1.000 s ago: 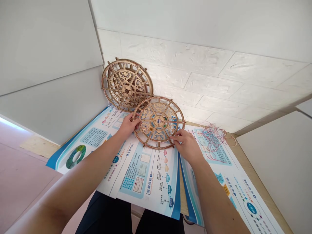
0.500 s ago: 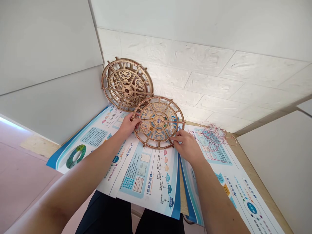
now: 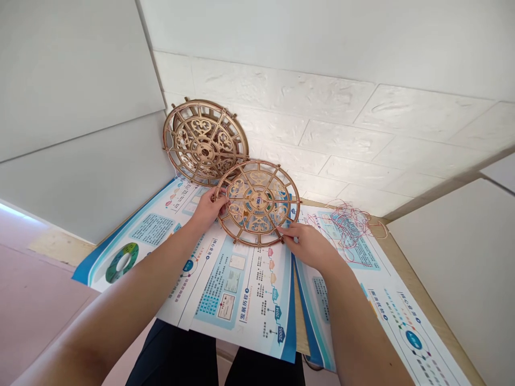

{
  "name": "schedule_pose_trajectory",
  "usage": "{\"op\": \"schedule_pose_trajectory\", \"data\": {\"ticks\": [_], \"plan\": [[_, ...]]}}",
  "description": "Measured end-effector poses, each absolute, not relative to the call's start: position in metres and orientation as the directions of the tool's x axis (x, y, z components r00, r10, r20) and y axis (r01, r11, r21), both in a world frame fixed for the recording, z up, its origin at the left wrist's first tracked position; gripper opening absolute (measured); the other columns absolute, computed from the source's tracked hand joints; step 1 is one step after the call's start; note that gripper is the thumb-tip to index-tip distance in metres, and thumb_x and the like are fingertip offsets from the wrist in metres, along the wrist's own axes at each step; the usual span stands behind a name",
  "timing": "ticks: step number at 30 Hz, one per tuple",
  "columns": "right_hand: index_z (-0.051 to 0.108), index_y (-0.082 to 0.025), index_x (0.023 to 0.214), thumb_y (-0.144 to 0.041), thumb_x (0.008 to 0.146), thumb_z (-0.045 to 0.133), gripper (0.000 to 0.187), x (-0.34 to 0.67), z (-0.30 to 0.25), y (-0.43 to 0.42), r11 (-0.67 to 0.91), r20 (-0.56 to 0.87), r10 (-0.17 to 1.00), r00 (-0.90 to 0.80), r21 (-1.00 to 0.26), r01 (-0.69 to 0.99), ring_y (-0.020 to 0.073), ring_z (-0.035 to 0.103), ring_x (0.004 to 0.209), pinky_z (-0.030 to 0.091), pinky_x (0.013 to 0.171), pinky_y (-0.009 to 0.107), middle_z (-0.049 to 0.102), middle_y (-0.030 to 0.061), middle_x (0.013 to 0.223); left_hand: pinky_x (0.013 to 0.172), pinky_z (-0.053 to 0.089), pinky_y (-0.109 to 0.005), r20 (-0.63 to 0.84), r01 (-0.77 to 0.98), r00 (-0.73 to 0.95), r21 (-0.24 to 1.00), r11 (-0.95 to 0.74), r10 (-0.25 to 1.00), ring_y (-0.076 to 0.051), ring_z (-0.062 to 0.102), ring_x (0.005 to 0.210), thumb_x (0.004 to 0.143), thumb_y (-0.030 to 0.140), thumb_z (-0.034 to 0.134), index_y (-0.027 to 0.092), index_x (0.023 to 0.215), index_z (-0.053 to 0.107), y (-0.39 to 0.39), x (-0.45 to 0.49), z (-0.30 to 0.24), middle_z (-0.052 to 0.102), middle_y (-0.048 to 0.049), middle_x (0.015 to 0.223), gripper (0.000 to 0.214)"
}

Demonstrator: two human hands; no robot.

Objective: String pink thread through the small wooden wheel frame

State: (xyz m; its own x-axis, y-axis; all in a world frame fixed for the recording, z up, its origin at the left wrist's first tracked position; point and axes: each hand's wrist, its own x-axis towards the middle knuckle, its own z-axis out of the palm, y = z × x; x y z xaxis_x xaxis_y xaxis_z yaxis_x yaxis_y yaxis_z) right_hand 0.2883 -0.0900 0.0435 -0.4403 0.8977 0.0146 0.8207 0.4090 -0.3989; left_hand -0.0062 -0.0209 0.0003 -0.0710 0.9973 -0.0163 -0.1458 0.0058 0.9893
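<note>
A round, bronze-coloured openwork frame (image 3: 263,206), with spokes and scroll ornaments like a lamp part, is held tilted over printed posters. On its left rim, my left hand (image 3: 208,209) is closed, thumb in front. The fingers of my right hand (image 3: 309,244) pinch the lower right rim, where a thin wire runs along the ring. Behind and to the left, more round frames (image 3: 205,153) of the same kind lean stacked against the wall. The held frame overlaps their lower right edge in view.
Posters (image 3: 257,297) with blue borders cover the wooden surface (image 3: 303,316). A tangle of thin red and white wires (image 3: 350,228) lies at the right. A white brick-pattern wall (image 3: 341,134) stands behind, with grey-white panels on the left (image 3: 120,177) and right (image 3: 454,241).
The whole view has shifted slightly, so things appear a little further left. Both hands keep hold of the frame; my right fingers look slightly more stretched along its lower right rim.
</note>
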Motion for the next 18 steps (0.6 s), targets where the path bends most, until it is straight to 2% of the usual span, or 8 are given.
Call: {"op": "schedule_pose_trajectory", "data": {"ticks": [3, 5, 9, 12, 14, 18], "plan": [[0.065, -0.027, 0.138, -0.020, 0.095, 0.050, 0.046, 0.292, 0.049, -0.096, 0.353, -0.092, 0.894, -0.438, -0.457, 0.816, 0.0195, 0.064, 0.072, 0.046, 0.065, 0.030, 0.071, 0.0019, 0.083, 0.048, 0.037, -0.023, -0.014, -0.148, -0.084, 0.989, 0.001, 0.996, -0.009, 0.049, 0.047, 0.070, 0.028, 0.072, 0.020, 0.095, 0.058, -0.019, -0.007, -0.002, 0.061, 0.0026, 0.067, 0.030], [0.061, -0.026, 0.142, -0.022, 0.094, 0.051, 0.050, 0.292, 0.052, -0.098, 0.350, -0.108, 0.888, -0.447, -0.470, 0.810, 0.0189, 0.063, 0.067, 0.045, 0.063, 0.029, 0.071, 0.0012, 0.079, 0.049, 0.038, -0.023, -0.015, -0.144, -0.092, 0.990, 0.001, 0.996, -0.009, 0.050, 0.049, 0.070, 0.029, 0.073, 0.020, 0.096, 0.059, -0.018, -0.007, -0.004, 0.060, 0.0031, 0.067, 0.031], [0.072, -0.024, 0.127, -0.029, 0.096, 0.047, 0.041, 0.286, 0.051, -0.098, 0.379, 0.063, 0.914, -0.401, -0.491, 0.784, 0.0183, 0.061, 0.065, 0.045, 0.063, 0.030, 0.073, 0.0031, 0.084, 0.052, 0.041, -0.023, -0.020, -0.143, -0.090, 0.990, 0.007, 0.996, -0.011, 0.055, 0.054, 0.070, 0.030, 0.073, 0.020, 0.099, 0.060, -0.018, -0.008, -0.006, 0.062, 0.0017, 0.070, 0.033], [0.077, -0.022, 0.116, -0.033, 0.094, 0.047, 0.039, 0.283, 0.047, -0.093, 0.349, 0.244, 0.936, -0.253, -0.564, 0.748, 0.0175, 0.060, 0.065, 0.046, 0.065, 0.030, 0.073, 0.0037, 0.084, 0.055, 0.044, -0.024, -0.016, -0.145, -0.091, 0.989, 0.002, 0.996, -0.012, 0.056, 0.056, 0.070, 0.031, 0.074, 0.020, 0.099, 0.060, -0.019, -0.008, -0.006, 0.063, 0.0011, 0.072, 0.034], [0.078, -0.020, 0.110, -0.035, 0.091, 0.048, 0.039, 0.285, 0.045, -0.089, 0.306, 0.333, 0.936, -0.111, -0.619, 0.724, 0.0173, 0.058, 0.063, 0.046, 0.065, 0.030, 0.070, 0.0038, 0.077, 0.057, 0.046, -0.025, -0.007, -0.141, -0.094, 0.990, -0.007, 0.996, -0.012, 0.057, 0.057, 0.070, 0.031, 0.074, 0.020, 0.099, 0.060, -0.019, -0.008, -0.007, 0.063, 0.0016, 0.072, 0.035], [0.074, -0.017, 0.106, -0.036, 0.086, 0.051, 0.036, 0.295, 0.042, -0.081, 0.146, 0.333, 0.928, 0.165, -0.734, 0.663, 0.0171, 0.056, 0.061, 0.046, 0.066, 0.031, 0.063, 0.0018, 0.069, 0.061, 0.048, -0.027, 0.007, -0.138, -0.090, 0.990, -0.019, 0.996, -0.014, 0.060, 0.060, 0.070, 0.032, 0.074, 0.020, 0.099, 0.060, -0.019, -0.007, -0.007, 0.062, 0.0017, 0.071, 0.034]]}}
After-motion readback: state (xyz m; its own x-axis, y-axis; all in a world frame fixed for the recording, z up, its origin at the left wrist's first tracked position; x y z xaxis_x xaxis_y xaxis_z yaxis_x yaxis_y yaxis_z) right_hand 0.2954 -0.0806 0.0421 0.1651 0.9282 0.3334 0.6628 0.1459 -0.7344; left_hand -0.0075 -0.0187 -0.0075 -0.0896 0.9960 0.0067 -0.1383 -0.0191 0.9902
